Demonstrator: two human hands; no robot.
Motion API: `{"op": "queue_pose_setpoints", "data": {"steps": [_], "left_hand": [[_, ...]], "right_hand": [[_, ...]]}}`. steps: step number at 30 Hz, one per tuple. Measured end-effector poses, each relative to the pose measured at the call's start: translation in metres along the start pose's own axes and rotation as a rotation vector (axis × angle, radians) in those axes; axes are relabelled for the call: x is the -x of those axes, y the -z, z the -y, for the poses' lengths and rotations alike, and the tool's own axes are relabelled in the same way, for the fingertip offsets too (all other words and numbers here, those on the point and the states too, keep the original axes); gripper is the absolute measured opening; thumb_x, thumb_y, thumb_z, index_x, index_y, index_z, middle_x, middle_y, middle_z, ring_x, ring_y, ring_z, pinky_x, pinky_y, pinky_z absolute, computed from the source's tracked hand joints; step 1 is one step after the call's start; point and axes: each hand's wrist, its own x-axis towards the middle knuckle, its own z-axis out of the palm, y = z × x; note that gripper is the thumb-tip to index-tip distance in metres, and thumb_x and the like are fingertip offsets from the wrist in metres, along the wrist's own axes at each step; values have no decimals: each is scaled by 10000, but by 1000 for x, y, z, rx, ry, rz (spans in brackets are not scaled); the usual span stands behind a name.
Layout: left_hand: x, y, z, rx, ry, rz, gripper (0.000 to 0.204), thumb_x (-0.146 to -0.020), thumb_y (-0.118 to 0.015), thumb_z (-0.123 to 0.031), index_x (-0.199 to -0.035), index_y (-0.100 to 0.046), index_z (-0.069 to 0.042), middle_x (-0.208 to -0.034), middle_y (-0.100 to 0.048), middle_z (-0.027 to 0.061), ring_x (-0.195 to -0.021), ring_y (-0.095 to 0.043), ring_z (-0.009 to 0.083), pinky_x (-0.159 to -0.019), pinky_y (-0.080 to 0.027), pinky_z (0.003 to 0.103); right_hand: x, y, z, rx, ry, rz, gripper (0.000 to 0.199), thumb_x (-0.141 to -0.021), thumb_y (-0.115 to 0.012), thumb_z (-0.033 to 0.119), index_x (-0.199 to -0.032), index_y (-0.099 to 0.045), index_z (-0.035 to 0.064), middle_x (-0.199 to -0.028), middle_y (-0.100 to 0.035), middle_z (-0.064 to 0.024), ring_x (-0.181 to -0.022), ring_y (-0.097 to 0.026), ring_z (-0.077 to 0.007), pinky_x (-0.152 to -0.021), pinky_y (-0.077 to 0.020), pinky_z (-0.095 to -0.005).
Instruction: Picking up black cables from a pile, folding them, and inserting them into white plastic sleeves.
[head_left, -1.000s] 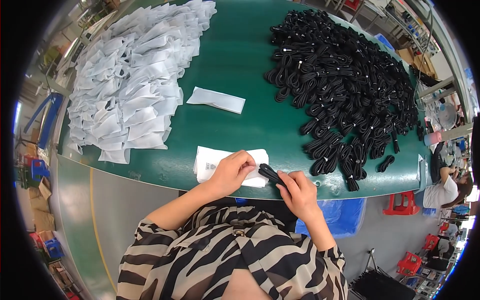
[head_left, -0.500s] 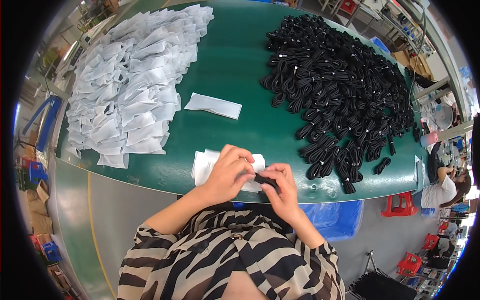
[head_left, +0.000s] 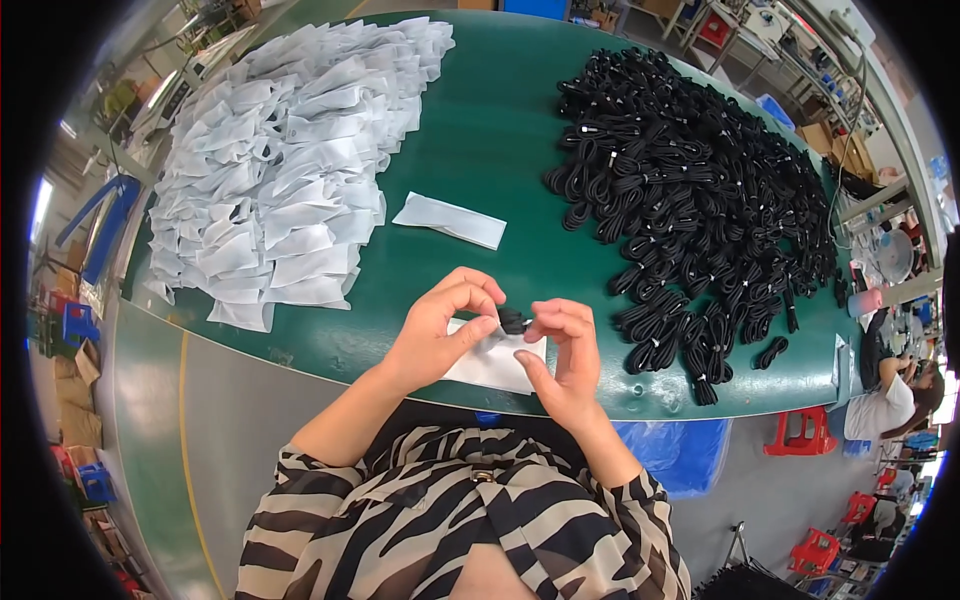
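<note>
A bundled black cable point(head_left: 512, 321) sits between my two hands above the table's near edge. My left hand point(head_left: 440, 325) is closed, thumb and fingertips around the pale edge of a white pouch point(head_left: 497, 368) at the cable's left end. The exact grip is partly hidden. My right hand point(head_left: 566, 350) has its thumb apart from its curled fingers, whose tips touch or nearly touch the cable's right end. More white pouch material lies flat beneath both hands.
A large heap of white pouches point(head_left: 290, 170) covers the table's left side. Many bundled black cables point(head_left: 700, 200) are piled on the right. One single pouch point(head_left: 450, 220) lies mid-table on the green surface point(head_left: 480, 110). Below the edge stands a blue bin point(head_left: 675, 455); red stools point(head_left: 800, 432) are beyond.
Both hands have risen slightly from the table edge with the cable. My right thumb has come away from the cable, and the cable now stands closer to my left fingertips.
</note>
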Motion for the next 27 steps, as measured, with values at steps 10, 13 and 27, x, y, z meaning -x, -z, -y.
{"op": "queue_pose_setpoints", "data": {"steps": [10,13,27], "left_hand": [[-21,-6,3,668,74,-61,168,-990,-610,-159,-889,-566,-32,-1224,-532,102,-1218,-510,215,-1011,-438,384],[-27,-4,6,656,62,-47,170,-1000,-599,-168,-907,-577,-28,-1228,-543,98,-1196,-514,188,-1002,-446,368],[-13,25,-2,-115,234,90,417,-892,-711,-175,-1257,-592,-11,-1021,-639,51,-948,-594,102,-840,-487,268]], "right_hand": [[-31,-17,7,306,113,66,296,-806,-754,-30,-1071,-630,16,-1019,-583,-113,-781,-582,-170,-691,-497,-279],[-40,-18,2,183,44,104,183,-830,-738,-19,-982,-638,5,-959,-584,-103,-760,-574,-177,-643,-478,-273],[-60,43,0,699,186,-122,53,-933,-600,-5,-984,-590,7,-938,-651,-156,-747,-639,-293,-654,-515,-368]]}}
